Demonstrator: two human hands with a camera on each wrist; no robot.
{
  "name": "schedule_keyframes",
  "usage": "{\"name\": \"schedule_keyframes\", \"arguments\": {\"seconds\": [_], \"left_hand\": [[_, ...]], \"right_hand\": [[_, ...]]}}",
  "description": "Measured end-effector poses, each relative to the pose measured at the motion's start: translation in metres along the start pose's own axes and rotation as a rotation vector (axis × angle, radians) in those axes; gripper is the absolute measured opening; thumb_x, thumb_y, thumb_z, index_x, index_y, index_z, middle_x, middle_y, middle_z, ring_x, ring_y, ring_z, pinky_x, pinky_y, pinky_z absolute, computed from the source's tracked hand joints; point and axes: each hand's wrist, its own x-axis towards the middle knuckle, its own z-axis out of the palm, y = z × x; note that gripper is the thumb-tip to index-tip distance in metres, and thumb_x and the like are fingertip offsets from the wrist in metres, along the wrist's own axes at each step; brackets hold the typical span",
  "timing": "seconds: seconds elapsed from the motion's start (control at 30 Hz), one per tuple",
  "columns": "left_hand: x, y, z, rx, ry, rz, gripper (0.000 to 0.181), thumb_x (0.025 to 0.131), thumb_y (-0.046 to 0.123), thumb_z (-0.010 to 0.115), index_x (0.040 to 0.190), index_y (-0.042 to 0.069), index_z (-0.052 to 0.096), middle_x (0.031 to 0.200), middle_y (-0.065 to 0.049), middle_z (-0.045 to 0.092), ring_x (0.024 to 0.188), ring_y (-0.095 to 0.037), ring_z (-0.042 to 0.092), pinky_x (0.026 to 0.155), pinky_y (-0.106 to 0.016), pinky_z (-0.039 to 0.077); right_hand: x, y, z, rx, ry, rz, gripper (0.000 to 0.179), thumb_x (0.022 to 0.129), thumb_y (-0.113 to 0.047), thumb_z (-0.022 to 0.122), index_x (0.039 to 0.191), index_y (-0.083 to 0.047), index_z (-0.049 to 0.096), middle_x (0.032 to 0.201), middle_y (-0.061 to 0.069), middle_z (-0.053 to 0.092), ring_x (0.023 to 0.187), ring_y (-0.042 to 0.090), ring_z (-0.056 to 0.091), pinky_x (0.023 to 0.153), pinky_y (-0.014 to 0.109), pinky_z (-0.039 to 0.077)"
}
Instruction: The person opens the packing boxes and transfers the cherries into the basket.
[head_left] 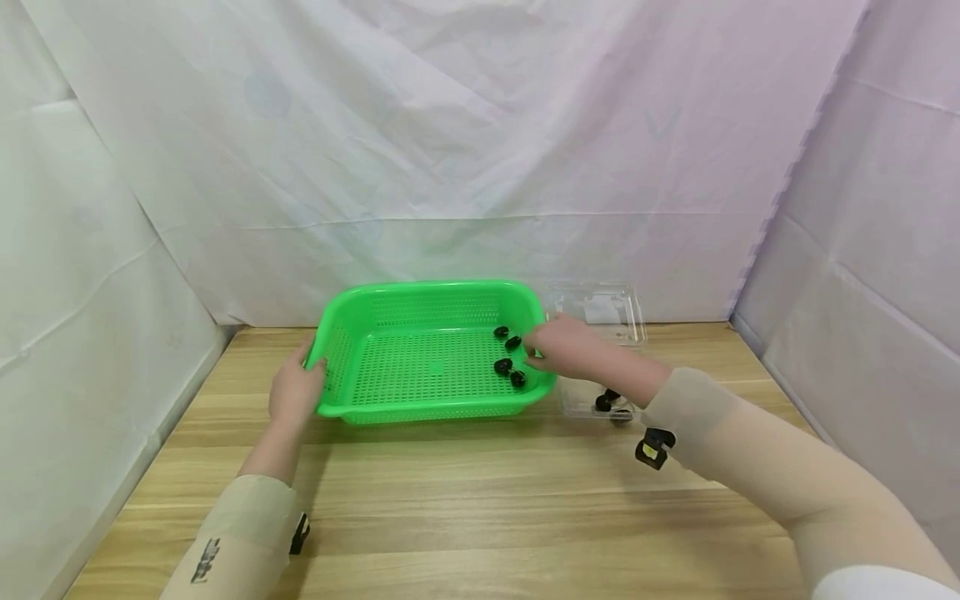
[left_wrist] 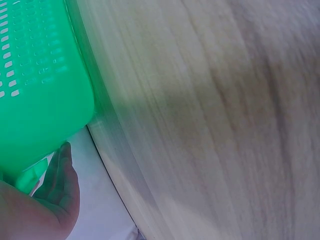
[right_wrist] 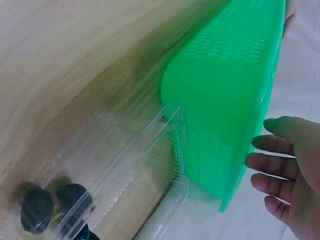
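Note:
My left hand [head_left: 295, 389] holds the left end of a green plastic basket [head_left: 435, 410], its thumb over the rim and its fingers along the outside wall [left_wrist: 62, 175]. The right hand [head_left: 566, 346] hovers at the basket's right rim. Its fingers [right_wrist: 272, 165] are spread and loosely bent, with nothing visible in them. Several small, glossy, near-black round things [head_left: 503, 367] lie inside the basket's right end; their exact kind is unclear. More dark round things [right_wrist: 37, 209] sit in a clear plastic clamshell box [right_wrist: 115, 175], partly hidden by the right forearm in the head view.
The clamshell's clear lid [head_left: 626, 317] stands raised behind the right hand, near the back cloth [head_left: 450, 167]. White cloth hangs on three sides of the wood-grain table [head_left: 450, 508]. The box stands close against the basket's right end.

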Motion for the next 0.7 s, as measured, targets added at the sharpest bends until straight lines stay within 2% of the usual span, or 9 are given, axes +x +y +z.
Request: {"name": "schedule_keyframes", "arguments": {"seconds": [0.17,0.3,0.43,0.47,0.53,0.57,0.7], "left_hand": [[0.0,0.0,0.001,0.002,0.004,-0.004,0.055,0.104,0.028,0.038,0.156,0.014,0.023,0.15,-0.025,0.036,0.109,-0.04,0.05,0.078,-0.046,0.043],[-0.001,0.001,0.001,-0.009,0.009,0.0,0.055,0.104,0.027,0.039,0.155,0.013,0.024,0.149,-0.025,0.038,0.105,-0.038,0.052,0.075,-0.045,0.043],[-0.002,0.001,0.001,-0.002,0.009,-0.002,0.055,0.104,0.028,0.039,0.155,0.013,0.024,0.148,-0.025,0.038,0.1,-0.037,0.054,0.071,-0.042,0.043],[-0.002,0.001,0.001,-0.001,0.01,-0.004,0.055,0.104,0.028,0.039,0.155,0.013,0.024,0.148,-0.025,0.039,0.099,-0.037,0.054,0.071,-0.041,0.043],[-0.003,0.001,0.001,-0.002,0.013,-0.005,0.055,0.104,0.027,0.039,0.155,0.013,0.025,0.148,-0.025,0.038,0.099,-0.036,0.054,0.07,-0.04,0.043],[-0.003,0.001,0.001,-0.004,0.013,-0.007,0.055,0.104,0.027,0.04,0.155,0.014,0.025,0.148,-0.025,0.038,0.099,-0.037,0.054,0.07,-0.04,0.043],[-0.004,0.004,0.0,-0.024,0.005,-0.02,0.056,0.104,0.027,0.04,0.156,0.015,0.024,0.15,-0.024,0.035,0.1,-0.037,0.053,0.071,-0.04,0.043]], "right_hand": [[-0.011,0.005,0.0,0.029,0.008,0.014,0.014,0.092,-0.028,0.068,0.087,-0.015,0.07,0.077,-0.009,0.065,0.067,0.008,0.057,0.093,0.053,0.044],[-0.022,0.008,-0.003,0.033,0.041,0.015,0.012,0.091,-0.025,0.069,0.085,-0.014,0.071,0.074,-0.009,0.063,0.063,0.008,0.054,0.078,0.044,0.046],[-0.033,0.011,-0.005,0.049,0.061,0.015,0.011,0.09,-0.024,0.07,0.085,-0.014,0.07,0.072,-0.011,0.063,0.059,0.005,0.052,0.089,0.053,0.046],[-0.035,0.012,-0.005,0.052,0.063,0.017,0.011,0.09,-0.024,0.07,0.084,-0.015,0.07,0.071,-0.011,0.062,0.058,0.004,0.051,0.088,0.053,0.046],[-0.04,0.015,-0.003,0.06,0.066,0.022,0.012,0.09,-0.025,0.069,0.082,-0.016,0.068,0.068,-0.013,0.06,0.056,0.004,0.049,0.084,0.05,0.048],[-0.043,0.017,-0.002,0.059,0.069,0.025,0.013,0.091,-0.025,0.069,0.08,-0.017,0.067,0.067,-0.014,0.059,0.055,0.004,0.047,0.078,0.045,0.049],[-0.055,0.024,-0.001,0.053,0.098,0.037,0.017,0.091,-0.023,0.069,0.076,-0.018,0.064,0.064,-0.014,0.053,0.054,0.005,0.044,0.064,0.036,0.044]]}}
